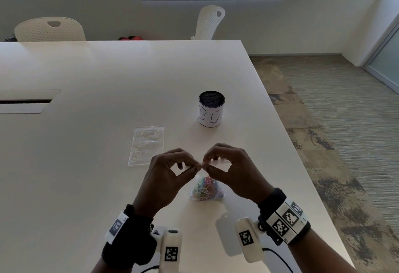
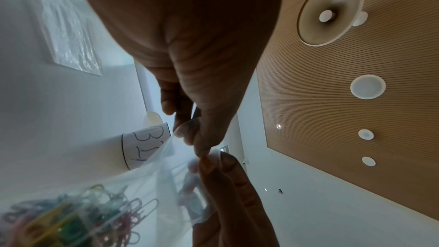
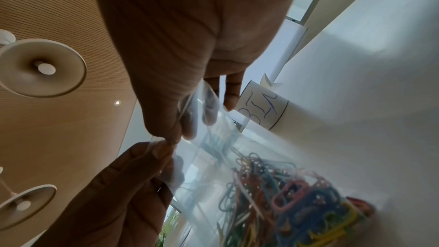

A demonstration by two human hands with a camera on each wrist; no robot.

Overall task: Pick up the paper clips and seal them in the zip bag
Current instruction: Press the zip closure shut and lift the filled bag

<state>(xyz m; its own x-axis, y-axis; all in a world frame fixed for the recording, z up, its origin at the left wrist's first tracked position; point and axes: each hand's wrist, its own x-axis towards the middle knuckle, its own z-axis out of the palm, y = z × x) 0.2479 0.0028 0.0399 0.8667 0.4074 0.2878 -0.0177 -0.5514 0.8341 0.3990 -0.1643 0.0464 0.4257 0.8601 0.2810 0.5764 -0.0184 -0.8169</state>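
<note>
A clear zip bag [image 1: 199, 177] hangs between my two hands near the table's front edge, and a heap of coloured paper clips [image 1: 206, 188] fills its bottom. My left hand [image 1: 195, 165] pinches the bag's top edge between thumb and forefinger. My right hand [image 1: 206, 164] pinches the same edge right beside it, fingertips almost touching. The left wrist view shows my left hand [image 2: 202, 150] nipping the bag [image 2: 161, 176], with the paper clips [image 2: 78, 219] below. In the right wrist view my right hand [image 3: 174, 136] holds the bag [image 3: 213, 157] above the paper clips [image 3: 285, 204]. Whether the bag's bottom touches the table I cannot tell.
A second clear zip bag [image 1: 146, 145] lies flat on the white table [image 1: 86, 121], left of and beyond my hands. A mesh cup with a paper label reading BIN [image 1: 211, 108] stands farther back on the right. The table's right edge [image 1: 287, 143] runs close by, with carpet beyond.
</note>
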